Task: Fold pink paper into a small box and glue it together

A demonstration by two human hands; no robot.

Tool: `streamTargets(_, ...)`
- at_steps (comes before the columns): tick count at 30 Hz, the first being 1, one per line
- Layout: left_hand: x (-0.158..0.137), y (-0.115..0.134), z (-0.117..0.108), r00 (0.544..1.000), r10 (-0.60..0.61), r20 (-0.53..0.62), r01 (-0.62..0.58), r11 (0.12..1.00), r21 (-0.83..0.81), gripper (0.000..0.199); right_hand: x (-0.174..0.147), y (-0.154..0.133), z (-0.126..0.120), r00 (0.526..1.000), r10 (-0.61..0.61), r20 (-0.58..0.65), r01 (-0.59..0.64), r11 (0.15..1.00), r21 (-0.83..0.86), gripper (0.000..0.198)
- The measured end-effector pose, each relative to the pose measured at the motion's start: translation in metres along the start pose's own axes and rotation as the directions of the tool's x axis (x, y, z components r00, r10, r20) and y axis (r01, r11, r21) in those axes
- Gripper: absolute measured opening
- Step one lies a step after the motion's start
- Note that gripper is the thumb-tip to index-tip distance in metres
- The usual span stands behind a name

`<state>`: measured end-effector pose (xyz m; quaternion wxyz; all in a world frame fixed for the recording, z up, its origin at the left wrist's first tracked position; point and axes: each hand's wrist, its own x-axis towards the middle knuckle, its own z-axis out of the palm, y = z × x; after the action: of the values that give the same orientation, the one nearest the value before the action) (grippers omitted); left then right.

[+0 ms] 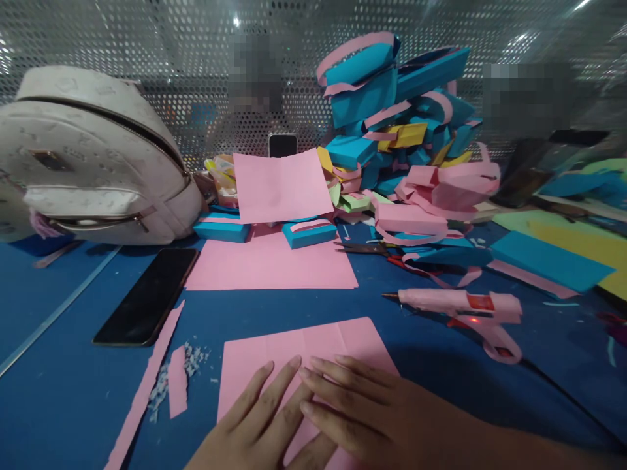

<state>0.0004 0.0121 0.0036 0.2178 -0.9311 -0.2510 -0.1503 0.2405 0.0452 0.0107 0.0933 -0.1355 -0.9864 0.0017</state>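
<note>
A blue surface [274,305] fills the foreground, with a perforated metal wall [186,52] behind. On the surface lies 1 creased pink sheet [294,343] under 2 hands: the left hand [264,418] flat, its fingers [281,386] spread apart; the right hand [365,405] flat, its fingers slightly apart, their tips meeting the left's. Left of the sheet are 2 ragged pink strips [144,391] and 1 dark phone [147,297]; right, 1 pink glue gun [460,305]. Directly beyond sit 2 small blue boxes [223,230]; beyond and left, 1 pale backpack [98,150].
</note>
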Motion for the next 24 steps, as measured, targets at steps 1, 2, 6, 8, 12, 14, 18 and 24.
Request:
streamTargets(1,0.0,0.0,0.0,1.0,-0.002,0.001,0.002,1.0,-0.006,0.042,0.0,0.0,0.001,1.0,0.003,-0.007,-0.003,1.0,0.007,0.041)
streamTargets(2,-0.001,0.0,0.0,1.0,-0.007,0.004,0.007,1.0,-0.013,0.043,-0.001,0.0,0.002,1.0,0.006,-0.014,-0.006,1.0,0.015,0.041)
streamTargets(6,-0.003,0.001,0.002,1.0,-0.024,0.0,0.024,0.999,-0.038,0.044,-0.002,0.0,0.006,1.0,0.015,-0.026,-0.013,0.999,0.045,0.043)
streamTargets(8,-0.003,0.001,0.002,1.0,-0.021,0.003,0.021,0.999,-0.029,0.044,-0.002,0.0,0.006,1.0,0.014,-0.01,-0.014,0.999,0.05,0.045)
streamTargets(12,-0.003,0.001,0.002,1.0,0.0,0.007,0.0,1.0,0.001,0.043,-0.001,0.001,0.004,1.0,0.006,0.007,-0.006,0.999,0.052,0.045)
streamTargets(14,-0.005,0.0,0.002,1.0,0.005,0.011,-0.005,1.0,0.003,0.043,-0.002,0.001,0.004,1.0,0.007,-0.002,-0.007,0.998,0.063,0.044)
streamTargets(18,-0.009,-0.003,0.004,1.0,0.016,0.023,-0.015,0.999,-0.046,0.041,-0.003,0.005,-0.002,1.0,0.019,0.014,-0.022,0.983,0.184,0.046)
streamTargets(24,-0.003,-0.021,-0.009,0.993,-0.059,0.104,0.077,0.981,-0.178,0.037,-0.003,0.005,-0.022,0.975,0.161,0.155,-0.2,0.938,0.285,0.056)
